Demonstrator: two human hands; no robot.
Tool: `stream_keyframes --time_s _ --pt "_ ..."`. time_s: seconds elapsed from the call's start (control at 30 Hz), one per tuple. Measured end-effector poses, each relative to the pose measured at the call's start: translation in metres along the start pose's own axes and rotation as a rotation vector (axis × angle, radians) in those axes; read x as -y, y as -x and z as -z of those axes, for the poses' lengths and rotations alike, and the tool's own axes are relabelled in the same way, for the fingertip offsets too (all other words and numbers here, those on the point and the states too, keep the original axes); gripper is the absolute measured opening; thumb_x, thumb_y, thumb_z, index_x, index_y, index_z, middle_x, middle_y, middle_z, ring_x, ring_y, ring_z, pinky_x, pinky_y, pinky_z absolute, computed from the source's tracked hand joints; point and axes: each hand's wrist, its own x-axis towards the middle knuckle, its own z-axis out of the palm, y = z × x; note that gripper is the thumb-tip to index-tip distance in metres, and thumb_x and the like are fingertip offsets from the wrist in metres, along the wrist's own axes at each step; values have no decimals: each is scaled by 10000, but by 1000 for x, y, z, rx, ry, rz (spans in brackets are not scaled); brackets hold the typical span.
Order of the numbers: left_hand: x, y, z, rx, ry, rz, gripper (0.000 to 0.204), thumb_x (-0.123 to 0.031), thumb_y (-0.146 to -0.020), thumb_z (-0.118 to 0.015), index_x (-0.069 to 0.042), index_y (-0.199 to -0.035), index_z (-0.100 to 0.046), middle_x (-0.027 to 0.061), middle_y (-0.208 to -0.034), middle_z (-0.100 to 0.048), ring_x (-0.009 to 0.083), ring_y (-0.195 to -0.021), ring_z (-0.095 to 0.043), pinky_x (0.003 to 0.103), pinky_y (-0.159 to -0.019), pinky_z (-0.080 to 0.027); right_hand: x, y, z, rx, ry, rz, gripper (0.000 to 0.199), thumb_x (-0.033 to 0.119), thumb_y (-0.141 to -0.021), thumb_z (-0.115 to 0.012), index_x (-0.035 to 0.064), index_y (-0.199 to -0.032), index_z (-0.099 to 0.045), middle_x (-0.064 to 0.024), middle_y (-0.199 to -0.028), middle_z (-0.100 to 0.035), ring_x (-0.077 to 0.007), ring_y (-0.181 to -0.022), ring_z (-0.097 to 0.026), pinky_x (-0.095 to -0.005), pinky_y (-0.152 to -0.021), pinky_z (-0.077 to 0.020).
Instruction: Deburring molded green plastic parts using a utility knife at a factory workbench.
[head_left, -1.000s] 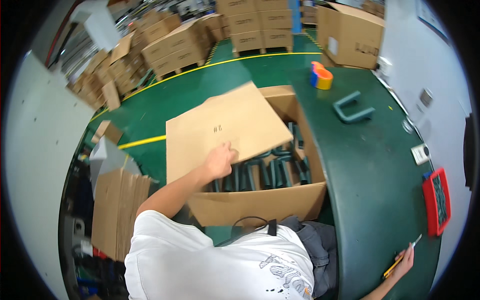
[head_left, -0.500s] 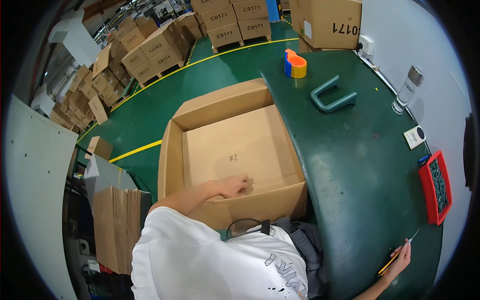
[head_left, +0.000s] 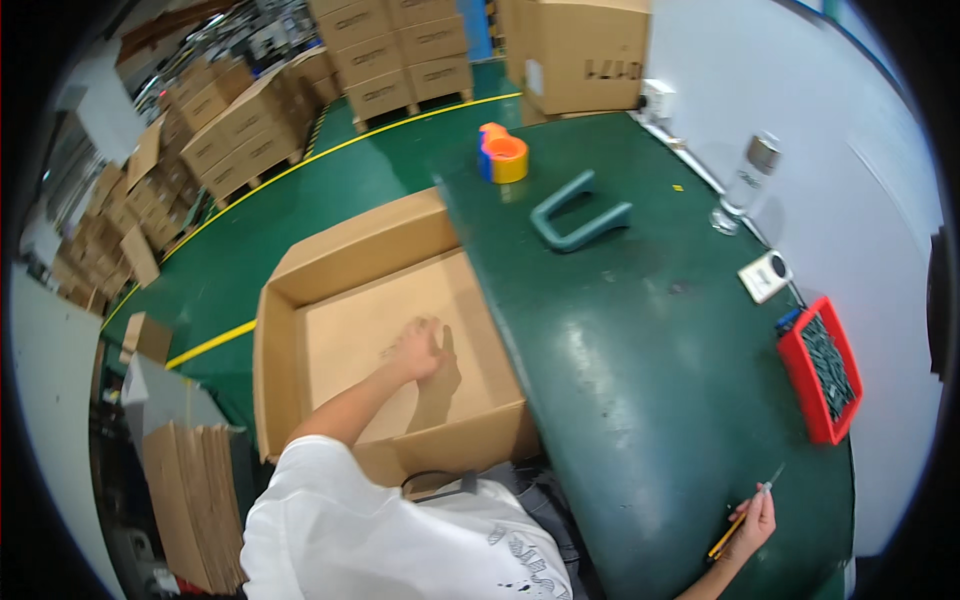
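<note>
An open brown cardboard box (head_left: pixel 290 330) stands on the floor beside the green table (head_left: pixel 640 350). A flat cardboard sheet (head_left: pixel 350 335) lies inside it, covering what is below. My left hand (head_left: pixel 420 348) presses down on that sheet near its middle, fingers curled. My right hand (head_left: pixel 750 522) rests at the table's near edge and grips a yellow pencil-like tool (head_left: pixel 738 514) that points up and right.
On the table lie a teal U-shaped handle (head_left: pixel 578 213), orange and yellow tape rolls (head_left: pixel 502 155), a clear bottle (head_left: pixel 746 180), a small white device (head_left: pixel 766 275) and a red tray of dark parts (head_left: pixel 820 368). Flattened cardboard (head_left: pixel 190 500) leans at the left. Stacked cartons (head_left: pixel 400 50) fill the back.
The cardboard sheet, held tilted above the box a second ago, now lies flat inside it. My left hand went down with it and pushes on it. The right hand stayed put.
</note>
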Motion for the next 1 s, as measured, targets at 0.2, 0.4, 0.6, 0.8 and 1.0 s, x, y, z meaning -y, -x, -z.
stream_keyframes --time_s 0.2,0.4,0.6,0.8,1.0 --pt "-142 -20 94 -519 1057 -352 245 126 -785 -427 13 -951 -567 152 -1004 -625 245 -950 -601 311 -864 -461 21 3 -23 -14 -18 -30 254 140 -923 -547 -56 -1077 -595 -20 -613 -513 -79 -497 -469 -203 -438 -370" --pt "-367 63 161 172 1153 -1894 95 30 -771 -541 -19 -712 -596 193 -897 -655 354 -771 -662 373 -608 -543 31 4 -16 -8 -60 -92 243 113 -901 -560 -62 -1064 -602 -39 -632 -540 -99 -514 -489 -226 -474 -393" --pt "-421 152 146 100 1499 -1896 174 -111 -674 -575 49 -615 -542 120 -619 -479 187 -523 -454 295 -419 -364 46 7 -14 1 -20 -152 234 119 -887 -604 -44 -1052 -632 -22 -672 -572 -86 -562 -522 -218 -527 -421" --pt "-440 142 116 -79 1599 -2035 201 -77 -675 -558 9 -519 -467 128 -601 -438 210 -461 -416 336 -372 -334 36 10 -26 2 -64 -149 227 78 -891 -575 -64 -1062 -620 -39 -671 -569 -92 -569 -519 -218 -531 -423" --pt "-451 111 118 141 1593 -2053 245 -101 -704 -541 18 -510 -449 105 -584 -388 236 -456 -407 362 -375 -366 33 11 -17 -26 -15 -108 232 92 -887 -600 -68 -1054 -621 -35 -658 -572 -86 -561 -525 -211 -515 -430"
